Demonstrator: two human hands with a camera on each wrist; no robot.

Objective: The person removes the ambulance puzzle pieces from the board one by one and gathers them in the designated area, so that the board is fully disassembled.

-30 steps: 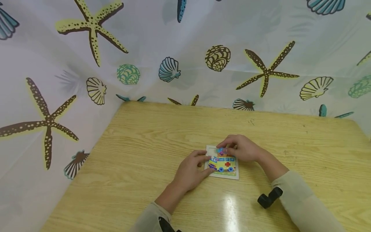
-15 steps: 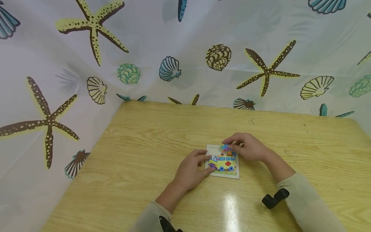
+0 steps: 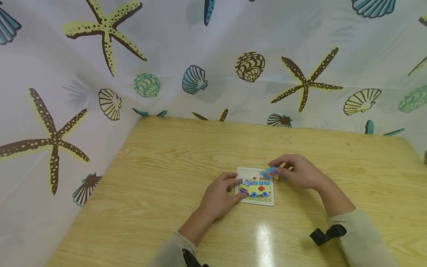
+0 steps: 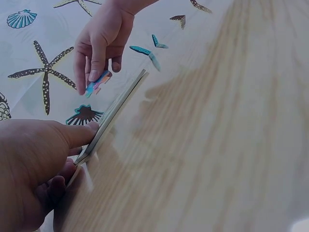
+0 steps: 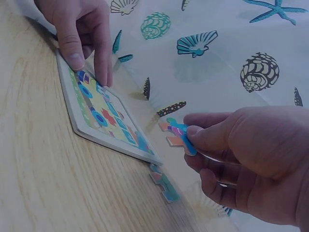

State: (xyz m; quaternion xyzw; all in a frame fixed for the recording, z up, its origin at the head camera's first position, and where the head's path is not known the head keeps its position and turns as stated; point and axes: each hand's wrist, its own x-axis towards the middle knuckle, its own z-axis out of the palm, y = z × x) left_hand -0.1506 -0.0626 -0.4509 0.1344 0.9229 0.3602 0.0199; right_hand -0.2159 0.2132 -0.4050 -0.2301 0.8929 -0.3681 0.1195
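My left hand [image 3: 220, 196] grips the left side of a small square jigsaw puzzle board [image 3: 246, 173], thumb near its lower edge and fingers higher up. The board has a pale frame and a yellow ambulance picture; its upper left part shows bare backing. My right hand [image 3: 301, 171] pinches a blue, pink and orange puzzle piece [image 5: 177, 135] between thumb and fingers. That piece is raised just off the board's upper right corner. Below it, another puzzle piece [image 5: 165, 183] lies on the table beside the board, largely covered by the right hand in the head view.
The wooden table [image 3: 180, 155] extends around the board on all sides. A white cloth [image 3: 227, 44] printed with starfish and shells hangs along the back and left. Black straps [image 3: 328, 233] sit on the sleeved wrists.
My right hand has moved right with the puzzle piece, from over the board's upper middle to beyond its upper right corner. The left hand and the board have stayed in place.
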